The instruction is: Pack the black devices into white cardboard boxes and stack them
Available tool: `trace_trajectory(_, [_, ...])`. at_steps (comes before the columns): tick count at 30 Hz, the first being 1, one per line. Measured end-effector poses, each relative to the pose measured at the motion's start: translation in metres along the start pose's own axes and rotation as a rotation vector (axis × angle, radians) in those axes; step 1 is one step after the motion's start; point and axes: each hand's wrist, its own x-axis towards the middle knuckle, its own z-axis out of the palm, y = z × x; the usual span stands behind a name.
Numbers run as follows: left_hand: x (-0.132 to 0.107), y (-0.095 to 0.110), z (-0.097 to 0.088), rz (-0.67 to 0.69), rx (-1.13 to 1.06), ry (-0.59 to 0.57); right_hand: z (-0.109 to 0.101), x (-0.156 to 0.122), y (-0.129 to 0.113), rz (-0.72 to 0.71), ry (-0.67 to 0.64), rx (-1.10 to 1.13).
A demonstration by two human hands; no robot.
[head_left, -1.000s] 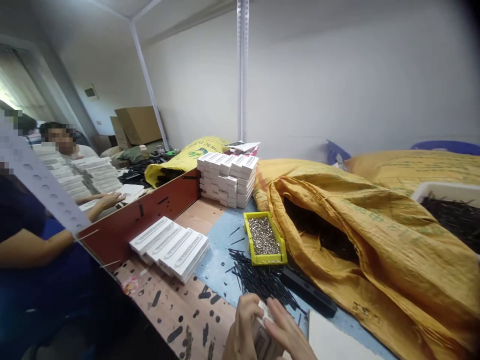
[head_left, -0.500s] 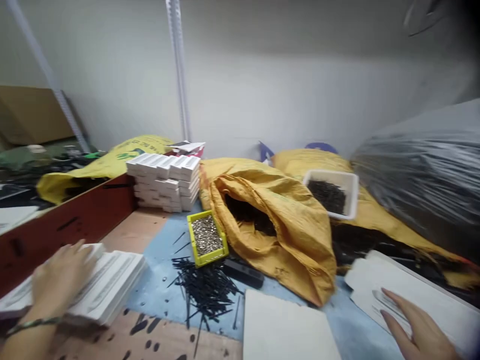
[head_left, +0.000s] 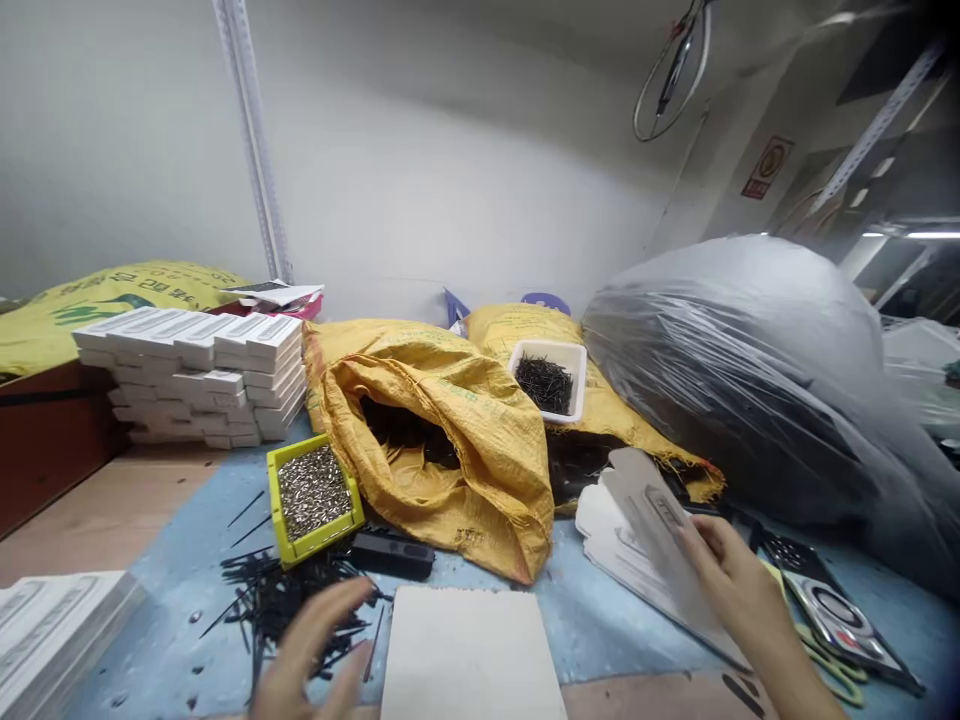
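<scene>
My right hand (head_left: 739, 575) pinches a flat, unfolded white carton (head_left: 641, 495) by its near side, lifted at a tilt. Beneath it, more flat white cartons (head_left: 604, 530) lie stacked on the blue table cover. My left hand (head_left: 319, 650), partly smeared by motion, has its thumb and fingers apart and holds nothing. It hovers in front of a loose pile of thin black sticks (head_left: 262, 595). Between the hands lies a white flat slab (head_left: 465, 650). White boxes (head_left: 67, 640) sit at the lower left.
A yellow tray (head_left: 283, 548) of small metal pins stands beside an open yellow sack (head_left: 487, 480). Behind are stacked white boxes (head_left: 187, 385) and a white tub (head_left: 579, 395) of black pieces. At right are a large plastic bag (head_left: 750, 380), a scale (head_left: 840, 610) and scissors (head_left: 832, 665).
The view has swung right. My left hand has left the white boxes and come toward the middle. My right hand has taken up a flat carton from the stack.
</scene>
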Motion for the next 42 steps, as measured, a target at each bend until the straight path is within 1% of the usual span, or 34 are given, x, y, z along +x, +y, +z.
trace_trajectory(1, [-0.01,0.015,0.025,-0.066,-0.245,-0.152,0.01,-0.017,-0.019,0.042,-0.123,0.196])
trace_trajectory(2, [-0.016,0.028,0.046,-0.121,-0.461,-0.285,0.023,-0.038,-0.039,0.089,-0.277,0.357])
trace_trajectory(3, [-0.02,0.039,0.063,-0.161,-0.625,-0.397,0.038,-0.06,-0.059,0.101,-0.393,0.48])
trace_trajectory(4, [-0.02,0.046,0.075,-0.205,-0.735,-0.489,0.052,-0.082,-0.078,0.091,-0.534,0.568])
trace_trajectory(5, [-0.019,0.052,0.082,-0.261,-0.81,-0.547,0.066,-0.102,-0.095,0.059,-0.661,0.611])
trace_trajectory(6, [-0.017,0.054,0.084,-0.307,-0.843,-0.569,0.076,-0.118,-0.109,0.007,-0.64,0.606])
trace_trajectory(7, [-0.015,0.055,0.082,-0.335,-0.832,-0.562,0.083,-0.13,-0.121,-0.031,-0.573,0.591])
trace_trajectory(8, [-0.013,0.055,0.078,-0.332,-0.777,-0.528,0.086,-0.137,-0.129,-0.06,-0.497,0.591])
trace_trajectory(9, [-0.012,0.054,0.072,-0.293,-0.684,-0.477,0.087,-0.141,-0.135,-0.078,-0.436,0.612])
trace_trajectory(10, [-0.012,0.053,0.066,-0.222,-0.561,-0.421,0.086,-0.142,-0.14,-0.09,-0.425,0.647])
trace_trajectory(11, [-0.012,0.053,0.059,-0.135,-0.423,-0.367,0.083,-0.141,-0.144,-0.102,-0.464,0.678])
trace_trajectory(12, [-0.011,0.053,0.053,-0.046,-0.285,-0.321,0.08,-0.139,-0.147,-0.114,-0.534,0.686])
trace_trajectory(14, [-0.009,0.052,0.042,0.12,-0.042,-0.268,0.075,-0.135,-0.152,-0.138,-0.67,0.624])
trace_trajectory(15, [-0.007,0.052,0.037,0.203,0.062,-0.249,0.074,-0.134,-0.155,-0.139,-0.709,0.578])
trace_trajectory(16, [-0.005,0.051,0.033,0.286,0.153,-0.228,0.074,-0.133,-0.157,-0.133,-0.723,0.541])
trace_trajectory(18, [0.0,0.05,0.025,0.425,0.295,-0.162,0.076,-0.131,-0.16,-0.112,-0.688,0.504])
trace_trajectory(19, [0.002,0.05,0.022,0.466,0.346,-0.123,0.078,-0.131,-0.161,-0.102,-0.656,0.5])
trace_trajectory(20, [0.004,0.051,0.018,0.477,0.375,-0.096,0.079,-0.131,-0.161,-0.091,-0.635,0.511])
trace_trajectory(21, [0.005,0.052,0.015,0.457,0.379,-0.094,0.081,-0.131,-0.16,-0.082,-0.643,0.549])
trace_trajectory(22, [0.006,0.054,0.013,0.408,0.356,-0.115,0.083,-0.132,-0.159,-0.069,-0.677,0.62])
trace_trajectory(24, [0.006,0.056,0.009,0.305,0.256,-0.207,0.089,-0.134,-0.155,-0.022,-0.754,0.804])
trace_trajectory(25, [0.005,0.057,0.008,0.286,0.194,-0.254,0.093,-0.137,-0.153,0.019,-0.763,0.873])
trace_trajectory(26, [0.005,0.058,0.008,0.301,0.137,-0.292,0.097,-0.139,-0.152,0.065,-0.752,0.912])
trace_trajectory(28, [0.002,0.057,0.01,0.386,0.055,-0.306,0.104,-0.146,-0.152,0.116,-0.699,0.909])
trace_trajectory(29, [0.001,0.056,0.011,0.42,0.027,-0.293,0.107,-0.149,-0.153,0.097,-0.683,0.879])
trace_trajectory(30, [0.0,0.055,0.013,0.427,0.005,-0.273,0.108,-0.152,-0.156,0.042,-0.671,0.85])
trace_trajectory(33, [-0.002,0.052,0.015,0.375,-0.006,-0.208,0.104,-0.155,-0.167,-0.259,-0.631,0.788])
trace_trajectory(35, [-0.002,0.05,0.014,0.374,0.044,-0.181,0.098,-0.153,-0.173,-0.405,-0.652,0.748])
trace_trajectory(36, [-0.002,0.05,0.014,0.4,0.081,-0.157,0.096,-0.152,-0.174,-0.42,-0.672,0.731])
trace_trajectory(38, [-0.001,0.049,0.013,0.472,0.148,-0.086,0.094,-0.151,-0.175,-0.338,-0.703,0.726])
trace_trajectory(40, [0.0,0.047,0.013,0.549,0.178,0.002,0.096,-0.152,-0.175,-0.214,-0.683,0.779])
trace_trajectory(41, [0.0,0.045,0.013,0.572,0.178,0.037,0.098,-0.155,-0.175,-0.18,-0.66,0.806])
trace_trajectory(42, [0.0,0.044,0.013,0.58,0.172,0.062,0.1,-0.159,-0.175,-0.19,-0.648,0.821])
